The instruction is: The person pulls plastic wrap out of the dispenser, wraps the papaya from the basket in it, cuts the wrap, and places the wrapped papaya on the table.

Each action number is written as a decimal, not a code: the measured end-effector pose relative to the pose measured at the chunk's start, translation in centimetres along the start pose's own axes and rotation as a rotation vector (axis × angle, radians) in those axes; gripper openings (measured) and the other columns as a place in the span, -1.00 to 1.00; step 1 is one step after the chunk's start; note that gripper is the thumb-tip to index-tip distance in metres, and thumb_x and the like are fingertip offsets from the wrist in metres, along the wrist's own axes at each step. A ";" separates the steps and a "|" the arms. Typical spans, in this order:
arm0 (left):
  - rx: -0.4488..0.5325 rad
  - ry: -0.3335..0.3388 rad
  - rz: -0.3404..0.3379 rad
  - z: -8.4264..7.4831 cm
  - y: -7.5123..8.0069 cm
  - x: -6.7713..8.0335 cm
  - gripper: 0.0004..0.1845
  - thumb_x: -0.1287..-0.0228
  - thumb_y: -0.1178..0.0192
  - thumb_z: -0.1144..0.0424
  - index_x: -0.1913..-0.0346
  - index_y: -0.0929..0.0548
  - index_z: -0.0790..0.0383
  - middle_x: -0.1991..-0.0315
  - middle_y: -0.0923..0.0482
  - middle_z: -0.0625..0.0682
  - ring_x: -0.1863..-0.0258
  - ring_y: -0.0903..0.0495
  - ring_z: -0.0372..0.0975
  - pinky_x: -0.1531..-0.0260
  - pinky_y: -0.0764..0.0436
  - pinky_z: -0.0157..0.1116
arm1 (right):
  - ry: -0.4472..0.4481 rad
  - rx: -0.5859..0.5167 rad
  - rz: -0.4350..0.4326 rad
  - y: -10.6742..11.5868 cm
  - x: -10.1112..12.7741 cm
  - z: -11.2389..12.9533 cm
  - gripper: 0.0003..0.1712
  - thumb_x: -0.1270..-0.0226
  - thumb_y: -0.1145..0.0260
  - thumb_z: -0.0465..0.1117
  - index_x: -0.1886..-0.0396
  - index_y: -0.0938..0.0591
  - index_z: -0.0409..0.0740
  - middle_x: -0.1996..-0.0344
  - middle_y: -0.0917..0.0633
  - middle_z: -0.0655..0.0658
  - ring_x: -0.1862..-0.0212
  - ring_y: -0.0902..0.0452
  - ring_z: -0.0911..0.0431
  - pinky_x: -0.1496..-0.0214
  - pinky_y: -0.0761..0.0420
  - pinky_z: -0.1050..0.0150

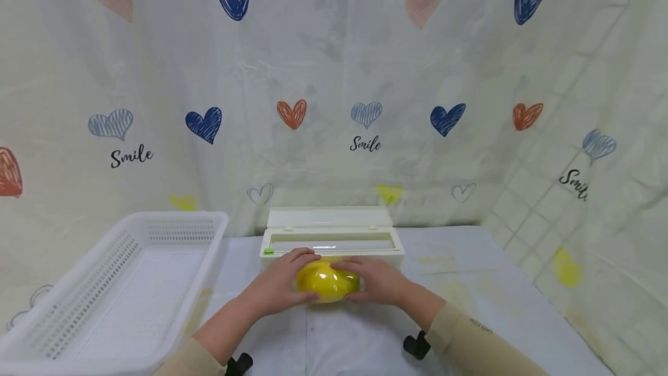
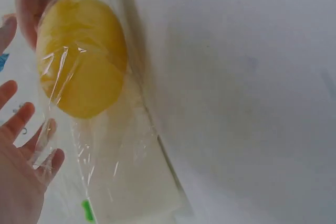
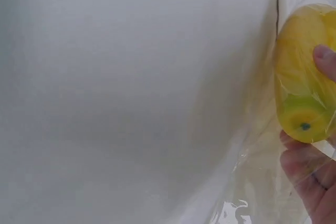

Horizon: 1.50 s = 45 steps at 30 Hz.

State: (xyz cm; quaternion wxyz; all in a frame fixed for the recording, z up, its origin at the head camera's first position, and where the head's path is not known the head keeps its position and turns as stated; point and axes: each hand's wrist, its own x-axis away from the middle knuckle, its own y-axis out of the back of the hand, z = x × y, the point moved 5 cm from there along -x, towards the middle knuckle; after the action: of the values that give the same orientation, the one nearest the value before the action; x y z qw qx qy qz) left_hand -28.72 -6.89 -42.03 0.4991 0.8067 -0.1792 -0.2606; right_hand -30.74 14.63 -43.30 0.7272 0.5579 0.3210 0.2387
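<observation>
A yellow mango (image 1: 327, 283) with a greenish end sits between both hands, covered in clear, glossy cling film (image 2: 113, 156). My right hand (image 1: 378, 282) grips it; the thumb (image 3: 326, 62) lies on its side and the fingers reach under the green end. On the other side is my left hand (image 1: 282, 286), its fingers spread with film across the fingertips, as the left wrist view shows. Directly behind the mango stands a white cling film dispenser (image 1: 334, 254) with its lid (image 1: 329, 217) raised and a small green tab at its left end.
At the left, a white plastic basket (image 1: 215, 260) with slotted walls rests on the white-covered table (image 1: 443, 283). A white curtain (image 1: 323, 74) printed with hearts hangs behind the table and along the right side. Dark straps (image 1: 416, 345) are at the wrists.
</observation>
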 end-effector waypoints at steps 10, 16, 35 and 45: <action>-0.193 -0.227 -0.030 -2.4 1.3 0.1 -0.20 -0.02 -0.48 -0.17 -0.37 -0.45 -0.18 -0.39 -0.36 -0.13 -0.32 -0.37 -0.19 -0.32 -0.31 -0.01 | -0.121 -0.298 0.133 1.5 -0.6 -0.7 -0.19 -0.09 -0.54 0.13 -0.37 -0.46 0.33 -0.13 -0.60 0.20 0.12 -0.52 0.28 0.10 -0.60 0.37; -0.240 -0.220 0.033 -2.3 0.2 -0.9 -0.17 -0.01 -0.50 -0.14 -0.40 -0.40 -0.24 -0.40 -0.34 -0.05 -0.28 -0.42 -0.12 -0.25 -0.43 -0.03 | -0.170 -0.436 0.194 2.3 -0.8 -1.1 -0.25 -0.12 -0.54 0.07 -0.34 -0.49 0.33 -0.08 -0.63 0.12 0.08 -0.57 0.21 0.07 -0.61 0.34; -0.108 -0.116 0.056 -1.8 0.2 -2.3 -0.26 -0.03 -0.43 -0.06 -0.34 -0.44 -0.13 -0.25 -0.44 -0.09 -0.17 -0.42 -0.16 -0.15 -0.51 -0.13 | -0.269 -0.456 0.079 4.9 0.4 -1.7 -0.24 -0.14 -0.50 0.16 -0.36 -0.49 0.21 -0.32 -0.46 0.05 -0.21 -0.49 -0.05 -0.18 -0.53 -0.04; 0.083 -0.003 0.098 -0.9 0.6 -2.9 -0.22 -0.03 -0.46 -0.05 -0.36 -0.41 -0.16 -0.21 -0.48 -0.23 -0.04 -0.44 -0.30 0.01 -0.56 -0.22 | 0.080 -0.099 -0.130 5.2 0.6 1.5 -0.09 -0.01 -0.54 0.24 -0.41 -0.44 0.31 -0.37 -0.43 -0.02 -0.24 -0.48 0.01 -0.17 -0.57 0.06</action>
State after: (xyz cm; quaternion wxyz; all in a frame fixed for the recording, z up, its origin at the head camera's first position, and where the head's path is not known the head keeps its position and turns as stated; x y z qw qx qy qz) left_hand -30.52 -4.91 -40.46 0.4771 0.8167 -0.2299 -0.2293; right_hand -29.23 15.42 -38.14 0.7542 0.4895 0.3731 0.2288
